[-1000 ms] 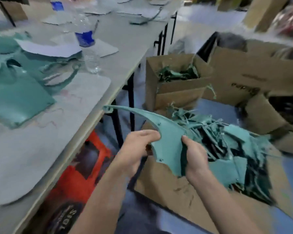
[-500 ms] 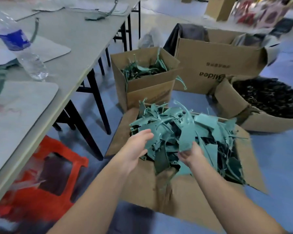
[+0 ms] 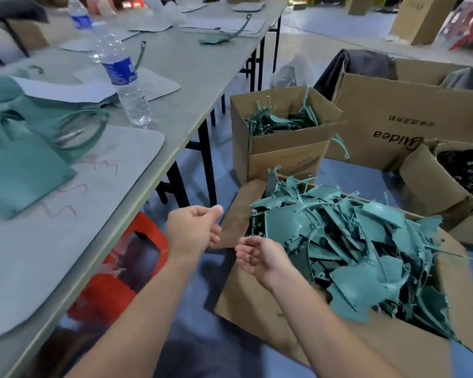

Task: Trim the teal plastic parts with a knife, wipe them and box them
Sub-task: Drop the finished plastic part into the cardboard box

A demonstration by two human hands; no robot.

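Brimming over a floor box (image 3: 241, 304), teal parts (image 3: 352, 241) lie heaped. The left hand (image 3: 194, 230) and right hand (image 3: 260, 255) hover empty beside its near corner, fingers (image 3: 246, 251) loosely curled, holding nothing. Likely next: lift another part from the worktop (image 3: 191, 85), gripping its broad middle, not its thin tips.

gap between table edge (image 3: 175, 148) and box (image 3: 257, 304) — open | parts (image 3: 352, 241) heap box

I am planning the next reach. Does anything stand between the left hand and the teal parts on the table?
Nothing visible does. The left hand hangs open off the table's edge; between it and the teal parts lies only the flat grey mat. The water bottle stands farther back, off that line.
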